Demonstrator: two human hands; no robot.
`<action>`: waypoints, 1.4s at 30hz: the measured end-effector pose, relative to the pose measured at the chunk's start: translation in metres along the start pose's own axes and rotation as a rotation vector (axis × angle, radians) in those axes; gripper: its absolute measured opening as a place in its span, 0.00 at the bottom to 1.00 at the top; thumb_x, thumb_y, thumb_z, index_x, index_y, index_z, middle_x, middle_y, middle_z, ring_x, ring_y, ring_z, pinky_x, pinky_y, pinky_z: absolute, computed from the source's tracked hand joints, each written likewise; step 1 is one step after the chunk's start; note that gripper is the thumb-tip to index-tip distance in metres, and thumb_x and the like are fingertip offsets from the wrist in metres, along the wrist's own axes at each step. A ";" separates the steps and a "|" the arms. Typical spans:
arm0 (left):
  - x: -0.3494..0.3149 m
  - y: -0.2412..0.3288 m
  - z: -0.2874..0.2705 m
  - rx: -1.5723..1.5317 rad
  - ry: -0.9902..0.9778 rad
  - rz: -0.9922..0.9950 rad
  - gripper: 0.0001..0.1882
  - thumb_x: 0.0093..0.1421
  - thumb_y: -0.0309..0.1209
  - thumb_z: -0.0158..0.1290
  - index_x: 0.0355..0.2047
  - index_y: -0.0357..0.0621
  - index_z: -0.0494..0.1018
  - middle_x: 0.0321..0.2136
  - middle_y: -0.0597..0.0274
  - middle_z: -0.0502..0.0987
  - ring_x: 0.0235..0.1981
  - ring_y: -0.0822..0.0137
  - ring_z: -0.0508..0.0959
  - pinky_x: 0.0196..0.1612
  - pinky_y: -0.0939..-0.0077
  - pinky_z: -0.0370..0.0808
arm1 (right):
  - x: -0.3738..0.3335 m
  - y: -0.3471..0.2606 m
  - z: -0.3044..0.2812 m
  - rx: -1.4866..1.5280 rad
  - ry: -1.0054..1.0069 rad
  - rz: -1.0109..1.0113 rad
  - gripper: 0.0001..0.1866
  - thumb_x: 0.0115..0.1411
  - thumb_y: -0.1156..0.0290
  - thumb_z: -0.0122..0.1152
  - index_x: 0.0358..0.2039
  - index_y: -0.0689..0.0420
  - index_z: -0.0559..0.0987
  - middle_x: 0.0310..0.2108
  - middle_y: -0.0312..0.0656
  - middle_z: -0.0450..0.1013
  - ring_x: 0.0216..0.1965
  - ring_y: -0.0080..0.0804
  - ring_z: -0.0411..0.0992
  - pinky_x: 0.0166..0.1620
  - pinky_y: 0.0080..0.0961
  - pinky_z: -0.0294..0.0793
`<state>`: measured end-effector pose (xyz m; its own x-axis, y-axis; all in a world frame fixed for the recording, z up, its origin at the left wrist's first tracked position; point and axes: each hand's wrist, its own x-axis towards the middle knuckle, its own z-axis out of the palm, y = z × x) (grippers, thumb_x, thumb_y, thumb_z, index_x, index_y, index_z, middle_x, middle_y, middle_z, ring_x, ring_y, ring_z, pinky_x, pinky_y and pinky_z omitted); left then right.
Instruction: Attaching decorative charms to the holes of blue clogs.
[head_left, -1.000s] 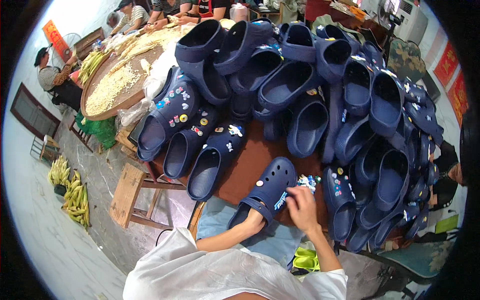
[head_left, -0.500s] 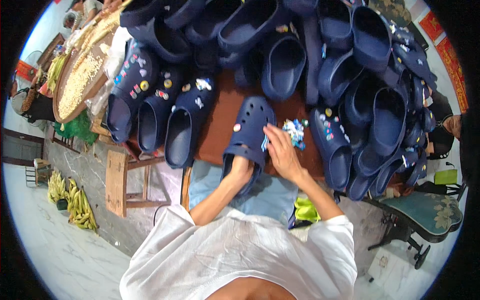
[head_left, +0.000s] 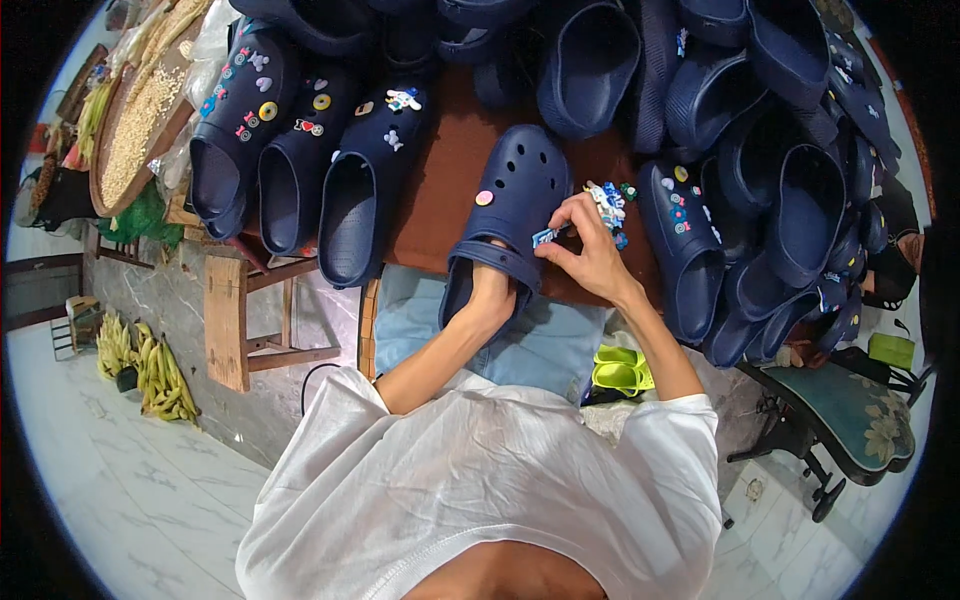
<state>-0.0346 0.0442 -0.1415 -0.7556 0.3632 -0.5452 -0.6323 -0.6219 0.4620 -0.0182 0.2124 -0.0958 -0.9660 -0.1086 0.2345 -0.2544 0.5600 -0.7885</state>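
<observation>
A dark blue clog [head_left: 525, 185] with holes in its toe lies toe-away in front of me, and a pink round charm [head_left: 484, 198] sits on its left side. My left hand [head_left: 490, 290] reaches into it through the heel opening, so its fingers are hidden inside. Beside the clog's right edge, my right hand [head_left: 590, 245] pinches a small blue-and-white shoe charm [head_left: 545, 237] between thumb and index finger. Just beyond that hand lies a pile of blue-and-white charms [head_left: 607, 203] on the brown tabletop [head_left: 440, 200].
Charm-decorated clogs [head_left: 350, 210] stand at the left, with one more [head_left: 680, 250] at the right. Many plain navy clogs [head_left: 590, 70] crowd the far side. A wooden stool [head_left: 228, 320] is at lower left, near yellow corn [head_left: 162, 375]. A dark green padded seat [head_left: 840, 410] stands lower right.
My right hand's fingers were stretched along the clog's right side; they are now bent into a pinch on a charm. My left hand stays inside the clog. The whole view has shifted slightly.
</observation>
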 end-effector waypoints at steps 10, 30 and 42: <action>0.002 -0.003 -0.001 -0.013 0.033 0.007 0.24 0.70 0.40 0.42 0.60 0.37 0.63 0.54 0.55 0.71 0.52 0.62 0.74 0.57 0.68 0.73 | 0.002 -0.016 0.003 0.241 -0.089 0.404 0.16 0.54 0.72 0.71 0.37 0.59 0.72 0.35 0.33 0.68 0.38 0.20 0.69 0.40 0.21 0.72; -0.005 0.010 0.010 0.090 0.045 -0.063 0.26 0.70 0.45 0.43 0.60 0.42 0.64 0.57 0.58 0.71 0.56 0.63 0.72 0.61 0.64 0.69 | 0.004 0.018 0.044 -0.294 0.505 -0.173 0.06 0.62 0.71 0.58 0.35 0.61 0.75 0.35 0.46 0.71 0.38 0.47 0.68 0.44 0.39 0.68; -0.024 0.018 -0.008 0.067 -0.067 0.063 0.23 0.67 0.33 0.47 0.60 0.38 0.63 0.56 0.57 0.70 0.56 0.62 0.71 0.61 0.66 0.66 | 0.003 0.045 -0.023 -0.622 0.494 0.028 0.06 0.63 0.72 0.57 0.38 0.57 0.80 0.34 0.42 0.74 0.37 0.43 0.72 0.41 0.36 0.70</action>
<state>-0.0263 0.0191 -0.1258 -0.8024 0.3721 -0.4666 -0.5917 -0.5977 0.5409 -0.0318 0.2557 -0.1175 -0.8027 0.2075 0.5591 -0.0175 0.9289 -0.3698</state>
